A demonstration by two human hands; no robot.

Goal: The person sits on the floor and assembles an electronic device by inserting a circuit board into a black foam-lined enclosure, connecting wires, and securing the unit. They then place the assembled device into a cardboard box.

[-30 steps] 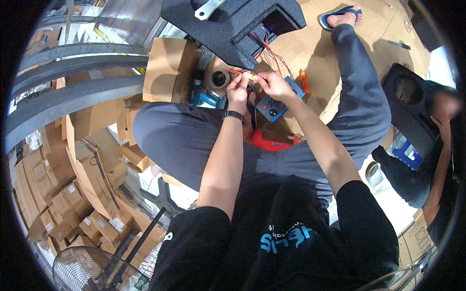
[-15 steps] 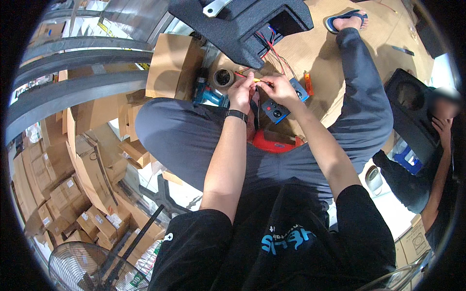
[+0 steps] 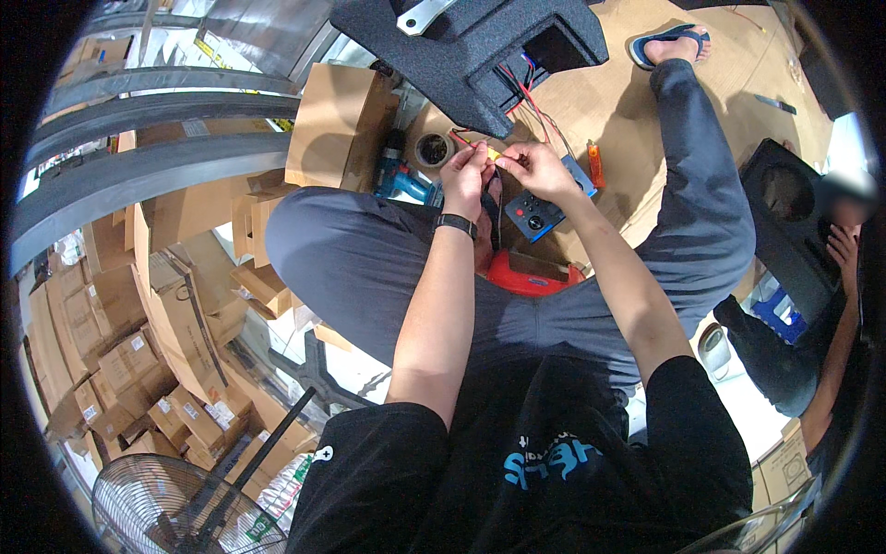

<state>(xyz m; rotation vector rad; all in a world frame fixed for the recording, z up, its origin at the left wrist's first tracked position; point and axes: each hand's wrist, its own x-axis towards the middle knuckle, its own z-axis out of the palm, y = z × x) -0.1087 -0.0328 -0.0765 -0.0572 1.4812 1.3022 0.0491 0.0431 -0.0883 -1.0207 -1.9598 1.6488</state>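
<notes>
Both hands pinching: left hand (image 3: 464,171) fingers hold the thin red wire (image 3: 528,97) from the dark carpeted speaker box (image 3: 461,51), right hand (image 3: 533,168) fingers grip the small yellow connector (image 3: 494,154). Keep wire slack, push straight.

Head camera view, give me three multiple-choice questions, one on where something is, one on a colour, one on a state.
1. Where is the roll of tape?
A. on the cardboard under the dark speaker box
B. on the fan
C. in the right hand

2. What colour is the wristband on the left forearm?
A. white
B. black
C. yellow

3. What are the two hands doing?
A. resting on the knees
B. gripping the cordless drill
C. pinching thin wires together

Answers: 1 A, the roll lies on the cardboard floor just below the speaker box. 2 B, the band is dark black. 3 C, the left hand and right hand meet on red wires from the box.
</notes>
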